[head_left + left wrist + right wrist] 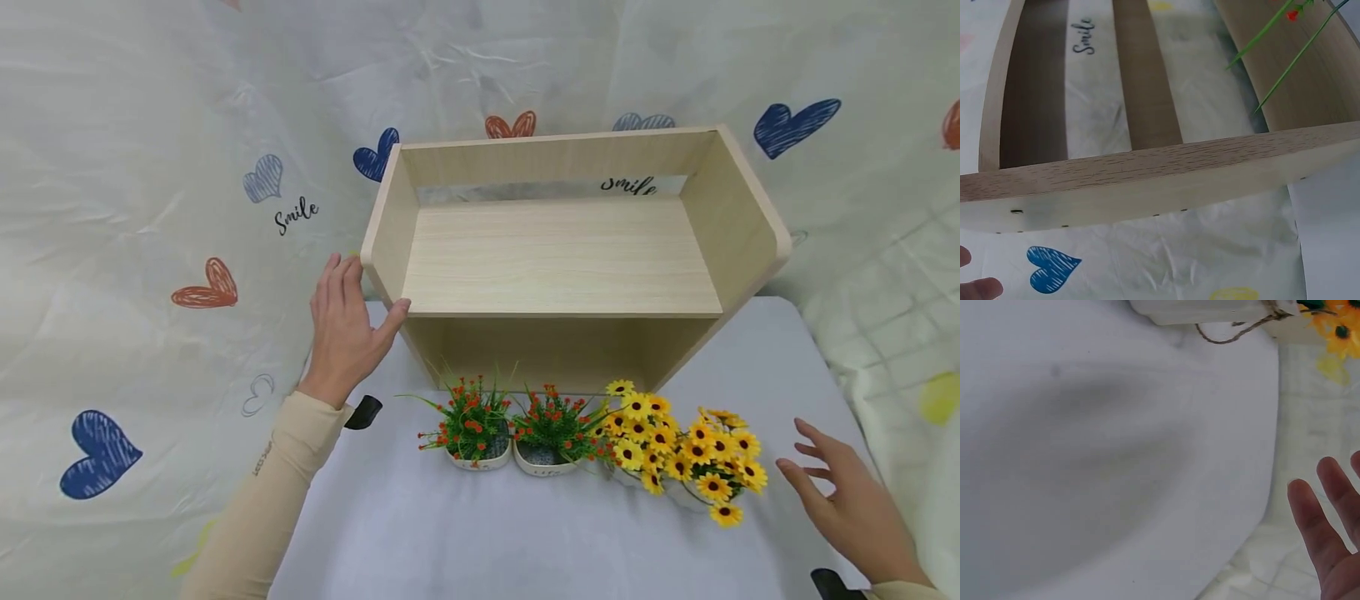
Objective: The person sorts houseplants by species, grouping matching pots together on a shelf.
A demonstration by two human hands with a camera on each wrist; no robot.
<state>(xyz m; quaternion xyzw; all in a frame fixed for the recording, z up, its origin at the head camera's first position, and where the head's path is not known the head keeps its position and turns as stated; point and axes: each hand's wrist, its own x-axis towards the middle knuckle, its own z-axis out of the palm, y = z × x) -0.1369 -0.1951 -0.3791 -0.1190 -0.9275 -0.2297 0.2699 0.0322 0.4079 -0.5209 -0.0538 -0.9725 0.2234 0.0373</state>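
A pale wooden two-tier shelf stands on the white table. My left hand is at its left side panel, fingers extended and thumb near the front edge; whether it touches the wood I cannot tell. In the left wrist view, fingertips show beside the shelf's side board. Two red-flowered potted plants stand before the lower tier. To their right are two pots of yellow artificial flowers. My right hand hovers right of these, fingers loosely spread, holding nothing.
The white-covered table extends in front of the pots. Behind it hangs a pale curtain printed with hearts and "Smile". Twine hangs from a white pot in the right wrist view.
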